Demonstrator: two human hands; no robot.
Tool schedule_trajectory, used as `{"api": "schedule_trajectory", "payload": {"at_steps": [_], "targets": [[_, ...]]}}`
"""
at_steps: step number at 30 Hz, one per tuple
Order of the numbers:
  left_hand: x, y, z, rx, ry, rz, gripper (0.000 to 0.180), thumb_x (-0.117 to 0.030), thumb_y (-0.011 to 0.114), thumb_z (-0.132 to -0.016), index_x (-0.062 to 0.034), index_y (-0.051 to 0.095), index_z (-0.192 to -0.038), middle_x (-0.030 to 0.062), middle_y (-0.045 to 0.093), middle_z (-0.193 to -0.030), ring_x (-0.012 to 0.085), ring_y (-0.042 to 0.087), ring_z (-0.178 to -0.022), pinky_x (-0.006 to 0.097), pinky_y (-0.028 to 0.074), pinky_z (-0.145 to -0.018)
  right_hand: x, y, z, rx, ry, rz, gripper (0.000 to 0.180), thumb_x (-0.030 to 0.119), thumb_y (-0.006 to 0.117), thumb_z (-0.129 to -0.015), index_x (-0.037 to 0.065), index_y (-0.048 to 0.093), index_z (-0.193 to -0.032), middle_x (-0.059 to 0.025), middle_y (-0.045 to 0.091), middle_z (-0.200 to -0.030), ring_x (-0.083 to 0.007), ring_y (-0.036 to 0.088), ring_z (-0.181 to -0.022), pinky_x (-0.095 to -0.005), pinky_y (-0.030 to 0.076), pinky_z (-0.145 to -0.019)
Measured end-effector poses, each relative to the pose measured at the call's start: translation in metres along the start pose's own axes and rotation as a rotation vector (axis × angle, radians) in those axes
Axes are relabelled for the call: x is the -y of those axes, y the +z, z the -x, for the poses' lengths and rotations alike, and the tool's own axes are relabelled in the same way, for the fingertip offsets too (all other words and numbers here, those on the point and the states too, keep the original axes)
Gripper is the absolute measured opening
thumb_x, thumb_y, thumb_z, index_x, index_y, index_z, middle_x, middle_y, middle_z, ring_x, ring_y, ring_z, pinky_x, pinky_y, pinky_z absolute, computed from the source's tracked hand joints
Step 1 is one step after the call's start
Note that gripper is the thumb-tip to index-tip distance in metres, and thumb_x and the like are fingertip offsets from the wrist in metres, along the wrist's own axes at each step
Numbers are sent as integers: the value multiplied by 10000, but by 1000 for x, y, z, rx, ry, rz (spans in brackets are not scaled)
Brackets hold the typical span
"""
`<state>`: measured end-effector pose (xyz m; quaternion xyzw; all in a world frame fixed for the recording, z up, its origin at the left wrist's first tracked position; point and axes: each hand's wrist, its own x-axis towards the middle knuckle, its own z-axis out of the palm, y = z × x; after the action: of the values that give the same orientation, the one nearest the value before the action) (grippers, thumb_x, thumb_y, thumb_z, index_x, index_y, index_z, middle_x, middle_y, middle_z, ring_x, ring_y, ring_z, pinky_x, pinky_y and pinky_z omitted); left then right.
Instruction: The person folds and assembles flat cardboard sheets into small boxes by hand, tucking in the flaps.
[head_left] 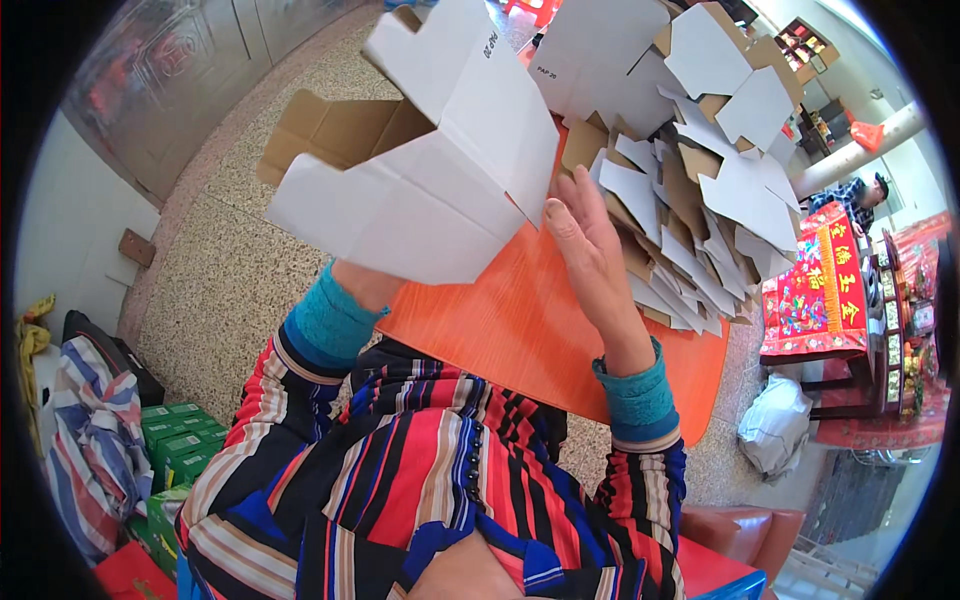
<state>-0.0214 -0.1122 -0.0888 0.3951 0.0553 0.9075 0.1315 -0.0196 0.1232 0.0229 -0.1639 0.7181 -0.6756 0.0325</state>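
My striped sleeve (420, 480) | left hand hidden behind white carton (440, 170), grip unclear | right hand (590, 250) spread, touching its edge | flap may buckle if pushed crooked

The big box (430, 170) is cardboard, smooth matt white outside and plain brown inside. The flat pieces (690, 210) piled at the far right corner are the same card. The orange desk (530, 330) looks smooth plastic with fine lines. The floor (220, 260) is speckled stone.

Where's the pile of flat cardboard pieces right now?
The pile of flat cardboard pieces lies on the orange table, upper right in the head view, just beyond the right hand.
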Motion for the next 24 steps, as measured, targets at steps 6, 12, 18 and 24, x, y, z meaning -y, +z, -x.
{"api": "schedule_trajectory", "payload": {"at_steps": [6,12,18,24], "targets": [[-11,-1,32,-54,-31,80,576,-418,361,-992,-122,293,-1481,106,326,-1521,308,327,-1385,521,218,-1155,-4,6,-1,-120,204,-292,555,211,556,-955,-95,362,-1375,-238,504,-1259,-266,511,-1163,-362,411,-1015],[4,4,36,44,4,-105,611,-440,427,-966,-150,292,-1486,88,323,-1525,326,342,-1375,576,217,-1142,-24,2,-7,-9,286,-472,400,211,559,-953,-72,505,-1231,-199,564,-1128,-236,565,-1027,-342,479,-931],[-13,17,13,-121,-44,-22,562,-369,441,-973,-142,303,-1468,85,349,-1482,311,390,-1318,524,254,-1127,-45,-4,7,-82,328,-450,301,231,560,-953,-39,562,-1087,-149,597,-1021,-202,599,-912,-287,533,-780],[-9,19,7,-398,-50,-112,438,-240,477,-956,-107,387,-1363,80,474,-1249,256,474,-1102,445,361,-975,-43,-1,12,60,589,-175,366,311,485,-986,-34,548,-1094,-144,603,-990,-190,624,-820,-267,550,-665]]}}
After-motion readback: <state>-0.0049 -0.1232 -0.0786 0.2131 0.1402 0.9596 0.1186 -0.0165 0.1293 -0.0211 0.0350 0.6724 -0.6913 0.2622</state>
